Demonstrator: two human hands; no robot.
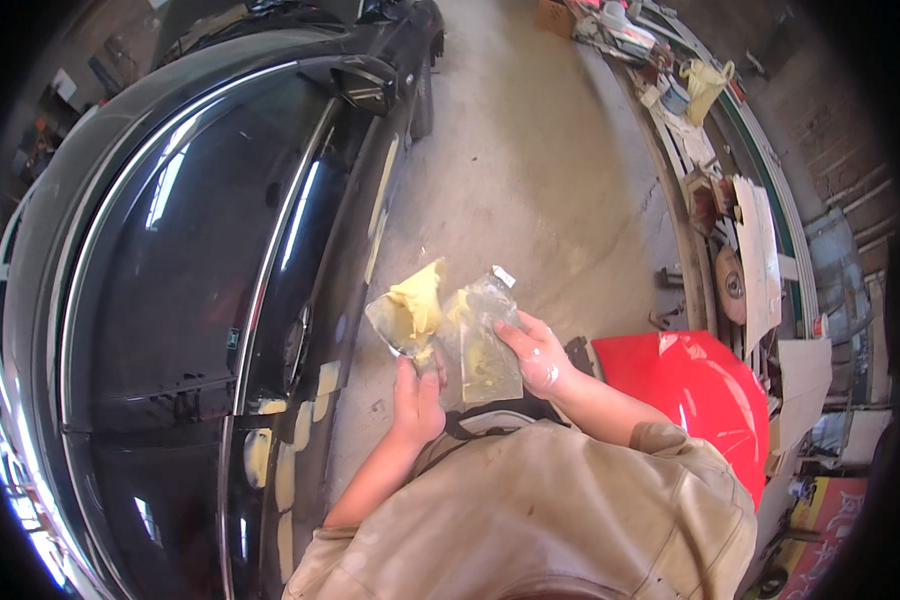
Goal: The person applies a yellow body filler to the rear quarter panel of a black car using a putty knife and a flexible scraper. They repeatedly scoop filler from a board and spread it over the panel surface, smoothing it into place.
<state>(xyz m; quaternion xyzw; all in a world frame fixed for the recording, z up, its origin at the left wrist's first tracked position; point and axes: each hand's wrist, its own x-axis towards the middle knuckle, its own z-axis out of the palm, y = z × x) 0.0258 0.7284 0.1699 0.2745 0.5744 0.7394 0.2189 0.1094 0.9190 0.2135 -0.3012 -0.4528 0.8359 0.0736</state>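
Note:
My left hand [417, 405] is closed on the lower end of a putty spreader [383, 318]; a thick lump of yellow filler [422, 297] sits on its blade. In my right hand [535, 355] is a flat, greyish mixing plate [492, 372] smeared with yellow, gripped by its right edge with the thumb on top. White residue marks the back of this hand. Spreader and plate are held side by side in front of my body, close together. On my left is a black car [190, 270], with dried-looking filler patches [258, 457] along its side.
A glossy red car panel [685, 400] lies close on my right. Beyond it runs a cluttered bench [695, 150] with a cream jug [706, 85], a tub [674, 97] and cardboard [757, 265]. The car's side mirror [365, 85] juts out ahead on the left, over the concrete floor [530, 170].

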